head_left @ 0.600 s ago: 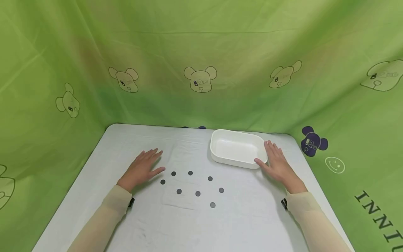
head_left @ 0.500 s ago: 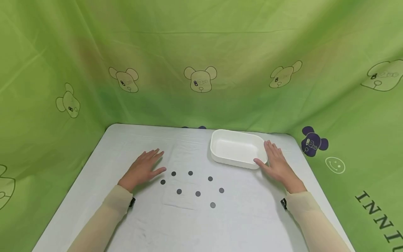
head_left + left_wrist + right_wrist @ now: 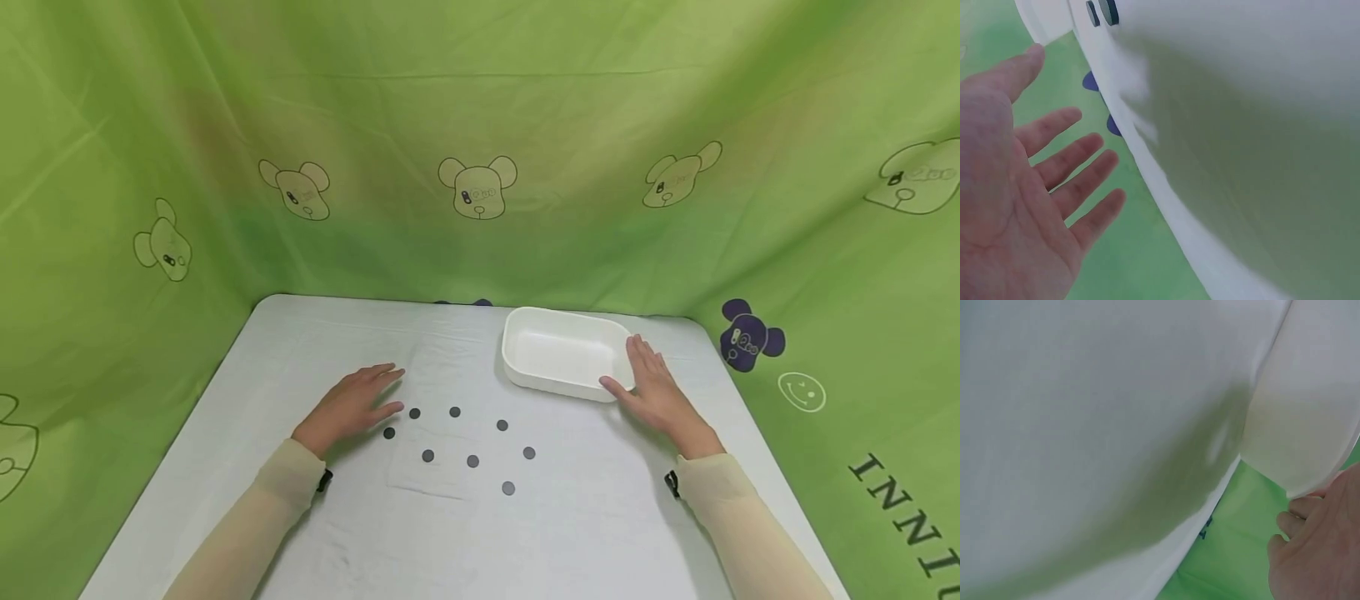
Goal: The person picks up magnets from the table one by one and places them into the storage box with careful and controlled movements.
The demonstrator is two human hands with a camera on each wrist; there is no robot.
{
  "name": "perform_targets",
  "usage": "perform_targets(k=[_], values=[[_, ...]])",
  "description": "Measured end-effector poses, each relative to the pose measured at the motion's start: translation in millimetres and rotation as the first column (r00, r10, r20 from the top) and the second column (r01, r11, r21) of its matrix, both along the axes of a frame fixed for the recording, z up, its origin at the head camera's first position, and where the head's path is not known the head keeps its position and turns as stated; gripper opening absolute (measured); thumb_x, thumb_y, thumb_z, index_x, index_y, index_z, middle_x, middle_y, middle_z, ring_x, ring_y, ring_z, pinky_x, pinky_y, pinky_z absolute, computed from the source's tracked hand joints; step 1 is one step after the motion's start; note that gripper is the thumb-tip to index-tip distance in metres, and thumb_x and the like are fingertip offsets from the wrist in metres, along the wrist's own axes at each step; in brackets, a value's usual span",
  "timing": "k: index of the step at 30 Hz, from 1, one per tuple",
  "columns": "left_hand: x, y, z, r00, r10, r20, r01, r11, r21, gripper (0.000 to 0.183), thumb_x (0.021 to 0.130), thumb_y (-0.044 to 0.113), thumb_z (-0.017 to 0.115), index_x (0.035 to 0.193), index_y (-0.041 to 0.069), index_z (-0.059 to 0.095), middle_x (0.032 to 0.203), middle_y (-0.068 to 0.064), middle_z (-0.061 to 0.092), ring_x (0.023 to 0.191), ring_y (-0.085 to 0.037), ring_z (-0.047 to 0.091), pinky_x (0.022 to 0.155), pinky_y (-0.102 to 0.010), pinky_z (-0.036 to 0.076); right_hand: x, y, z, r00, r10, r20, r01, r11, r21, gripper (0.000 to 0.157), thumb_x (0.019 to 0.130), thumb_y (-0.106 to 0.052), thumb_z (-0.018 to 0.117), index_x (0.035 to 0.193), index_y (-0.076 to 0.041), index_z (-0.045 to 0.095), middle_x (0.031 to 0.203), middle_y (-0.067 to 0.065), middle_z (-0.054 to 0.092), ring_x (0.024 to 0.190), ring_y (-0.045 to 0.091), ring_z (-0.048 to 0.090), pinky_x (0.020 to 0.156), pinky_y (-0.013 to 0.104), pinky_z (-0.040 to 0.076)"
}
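Observation:
Several small dark grey round discs (image 3: 454, 412) lie scattered on the white table in the head view; two discs (image 3: 1109, 11) show their thickness at the top of the left wrist view. My left hand (image 3: 352, 407) hovers just left of them, fingers extended and thumb apart, holding nothing. Its thumb tip points at the nearest disc (image 3: 415, 413). A white oblong tray (image 3: 558, 385) with rounded corners stands at the back right. My right hand (image 3: 658, 396) is at its right end, fingers along the end wall and thumb at the near rim. The right wrist view shows fingertips (image 3: 1300, 505) right at the rim.
The white-covered table (image 3: 420, 550) has rounded back corners. A green curtain (image 3: 480, 250) with printed bear heads surrounds its back and sides, close to the table's edges.
My left hand has moved right, toward the discs, and turned slightly so its fingers look closer together. My right hand has edged left against the tray's end. Discs and tray look unmoved.

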State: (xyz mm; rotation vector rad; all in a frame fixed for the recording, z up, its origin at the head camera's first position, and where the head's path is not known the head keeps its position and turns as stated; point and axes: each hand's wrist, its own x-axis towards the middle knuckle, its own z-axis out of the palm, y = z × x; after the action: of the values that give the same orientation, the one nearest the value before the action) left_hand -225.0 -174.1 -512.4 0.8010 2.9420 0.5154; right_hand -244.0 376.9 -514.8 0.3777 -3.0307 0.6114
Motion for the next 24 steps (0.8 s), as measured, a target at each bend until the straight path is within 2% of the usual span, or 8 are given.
perform_targets(k=[5, 14, 24], values=[[0.9, 5.3, 2.2, 1.0, -0.01, 0.028, 0.011, 1.0, -0.016, 0.061, 0.108, 0.038, 0.067, 0.159, 0.008, 0.052, 0.161, -0.019, 0.051, 0.148, -0.04, 0.048, 0.121, -0.06, 0.039, -0.6, -2.8, -1.4, 1.0, -0.006, 0.021, 0.006, 1.0, 0.003, 0.103, 0.11, -0.059, 0.05, 0.167, 0.009, -0.003, 0.175, 0.031, -0.005, 0.163, 0.048, -0.003, 0.133, 0.057, -0.002], [0.6, 9.8, -0.9, 0.999, -0.034, 0.014, 0.034, 0.999, -0.023, 0.057, 0.107, 0.035, 0.069, 0.156, 0.008, 0.056, 0.156, -0.017, 0.056, 0.144, -0.037, 0.053, 0.118, -0.057, 0.044, -2.5, -10.6, 0.1, 0.999, -0.007, 0.039, 0.007, 1.0, 0.001, 0.104, 0.11, -0.061, 0.048, 0.167, 0.008, -0.005, 0.176, 0.026, -0.012, 0.164, 0.046, -0.006, 0.133, 0.055, -0.003], [0.2, 18.4, -1.3, 0.998, -0.043, 0.053, 0.045, 0.998, -0.038, 0.049, 0.105, 0.029, 0.072, 0.149, 0.01, 0.062, 0.144, -0.013, 0.063, 0.134, -0.032, 0.06, 0.111, -0.053, 0.05, -8.3, -25.0, -2.5, 0.999, 0.009, 0.035, -0.009, 1.0, -0.008, 0.105, 0.109, -0.063, 0.05, 0.168, 0.007, -0.003, 0.176, 0.028, -0.006, 0.164, 0.044, -0.006, 0.133, 0.056, 0.0]])
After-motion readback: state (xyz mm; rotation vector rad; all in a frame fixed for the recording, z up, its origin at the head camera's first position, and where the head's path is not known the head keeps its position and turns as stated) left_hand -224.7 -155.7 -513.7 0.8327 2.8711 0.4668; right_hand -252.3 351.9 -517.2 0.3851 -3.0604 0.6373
